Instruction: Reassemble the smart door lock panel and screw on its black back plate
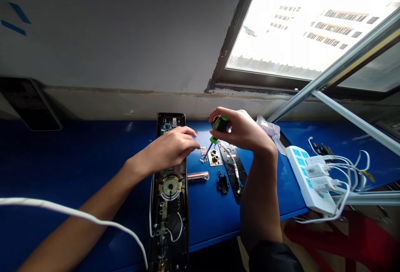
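Observation:
My right hand grips a green and black screwdriver by its handle. Its shaft slants down to the left, with the tip close to a small pile of screws on the blue table. My left hand is over the upper part of a long black opened device, thumb and fingers drawn together; whatever may be between the fingertips is hidden. Inside the casing are a circuit board, a round metal part and white wires. Beside the screws lie a square metal plate with a lock cylinder and a small pinkish packet.
Right of the device lie a wrapped copper-coloured cylinder, a black plastic bracket and a black panel with a white cable. A white power strip with chargers stands at right. A white cable crosses the lower left.

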Available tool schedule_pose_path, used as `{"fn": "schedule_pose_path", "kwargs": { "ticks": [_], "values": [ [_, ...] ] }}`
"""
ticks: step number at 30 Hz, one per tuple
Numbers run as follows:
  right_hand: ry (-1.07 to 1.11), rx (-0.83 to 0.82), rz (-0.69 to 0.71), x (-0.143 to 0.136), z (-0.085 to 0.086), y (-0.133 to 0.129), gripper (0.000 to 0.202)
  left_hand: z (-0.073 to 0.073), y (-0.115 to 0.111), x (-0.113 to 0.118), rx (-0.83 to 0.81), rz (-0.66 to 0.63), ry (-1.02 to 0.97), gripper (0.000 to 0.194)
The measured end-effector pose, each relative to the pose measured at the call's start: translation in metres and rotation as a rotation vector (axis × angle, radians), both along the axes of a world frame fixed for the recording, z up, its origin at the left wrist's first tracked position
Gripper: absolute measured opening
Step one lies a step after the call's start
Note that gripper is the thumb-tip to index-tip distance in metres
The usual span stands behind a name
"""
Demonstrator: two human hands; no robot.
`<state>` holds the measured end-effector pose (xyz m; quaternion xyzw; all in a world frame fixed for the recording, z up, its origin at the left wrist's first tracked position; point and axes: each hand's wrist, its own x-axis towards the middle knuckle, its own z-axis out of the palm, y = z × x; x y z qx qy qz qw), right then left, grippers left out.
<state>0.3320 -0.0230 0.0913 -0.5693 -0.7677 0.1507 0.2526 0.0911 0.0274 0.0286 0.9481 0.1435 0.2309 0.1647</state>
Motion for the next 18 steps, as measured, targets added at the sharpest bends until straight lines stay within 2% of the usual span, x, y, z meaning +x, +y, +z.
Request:
{"fn": "schedule_pose_path", "kwargs": {
  "ticks": [13,18],
  "values": [
    [0.004,-0.047,0.059,-0.007,-0.012,0.011,0.019,-0.003,0.000,0.002,0.033,0.003,0.030,0.026],
    [0.005,-0.028,0.058,-0.008,-0.010,0.010,0.019,-0.002,0.000,0.002,0.029,0.003,0.026,0.026]
  ]
}}
